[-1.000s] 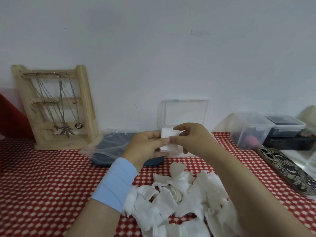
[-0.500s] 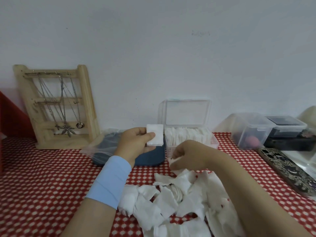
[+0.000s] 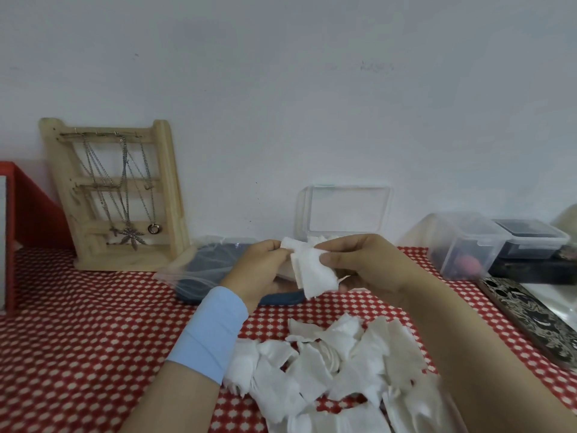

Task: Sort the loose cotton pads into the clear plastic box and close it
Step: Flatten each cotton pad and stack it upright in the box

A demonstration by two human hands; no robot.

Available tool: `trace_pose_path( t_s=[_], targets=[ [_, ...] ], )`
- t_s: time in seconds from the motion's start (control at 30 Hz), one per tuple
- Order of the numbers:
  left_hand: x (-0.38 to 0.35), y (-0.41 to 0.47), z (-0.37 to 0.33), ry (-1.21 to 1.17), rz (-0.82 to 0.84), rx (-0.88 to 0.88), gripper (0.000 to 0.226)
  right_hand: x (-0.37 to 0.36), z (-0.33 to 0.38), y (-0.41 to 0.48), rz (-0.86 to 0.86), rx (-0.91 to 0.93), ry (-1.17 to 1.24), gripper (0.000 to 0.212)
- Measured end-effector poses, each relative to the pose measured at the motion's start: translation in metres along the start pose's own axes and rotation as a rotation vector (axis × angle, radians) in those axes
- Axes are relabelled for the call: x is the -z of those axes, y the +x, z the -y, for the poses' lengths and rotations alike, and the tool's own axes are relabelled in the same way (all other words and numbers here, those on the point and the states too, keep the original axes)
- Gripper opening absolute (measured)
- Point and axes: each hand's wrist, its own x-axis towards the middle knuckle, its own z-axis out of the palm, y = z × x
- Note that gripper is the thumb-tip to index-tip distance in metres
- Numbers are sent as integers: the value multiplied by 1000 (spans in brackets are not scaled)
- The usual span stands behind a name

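Both hands meet above the red patterned tablecloth (image 3: 78,339). My left hand (image 3: 257,271) pinches a small stack of white cotton pads (image 3: 296,245) at its top. My right hand (image 3: 365,265) pinches another square cotton pad (image 3: 315,273) against that stack. Behind the hands stands the clear plastic box (image 3: 346,214) with its lid raised against the wall; its lower part is mostly hidden by my hands. A loose heap of cotton pads (image 3: 337,370) lies on the cloth in front of me.
A wooden necklace rack (image 3: 115,195) leans on the wall at the left. A dark blue pouch in a clear bag (image 3: 206,267) lies behind my left hand. Clear containers (image 3: 465,242) and a patterned phone (image 3: 530,317) sit at the right. A red frame (image 3: 18,214) stands at far left.
My right hand rose from the heap with a cotton pad and came up to my left hand, which shifted right with its stack to meet it in front of the box.
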Motion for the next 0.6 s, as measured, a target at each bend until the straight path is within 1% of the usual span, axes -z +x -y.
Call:
trace_pose_path(
  t_s=[0.07, 0.1, 0.2, 0.27, 0.37, 0.43, 0.5, 0.6],
  targets=[
    [-1, -2, -3, -158, 76, 36, 22, -1, -1, 2, -145, -11, -26, 9],
    [-2, -2, -4, -173, 100, 25, 22, -1, -2, 3, -202, -11, -58, 6],
    [-3, -2, -3, -44, 83, -59, 23, -3, -4, 6, -271, 20, -142, 2],
    [-4, -1, -3, -42, 56, -69, 23, -4, -3, 6, -293, 60, -183, 3],
    [-2, -1, -3, -93, 28, -68, 23, -6, -1, 5, -270, 100, -130, 7],
    [-1, 0, -3, -93, 24, -87, 23, -8, 0, 4, -175, 93, -19, 9],
    [-1, -1, -4, -68, 28, -99, 22, -8, 0, 3, -84, 86, 16, 16],
    [2, -1, -4, -114, -2, -76, 20, -2, -1, 2, -80, 75, 58, 13]
  ],
)
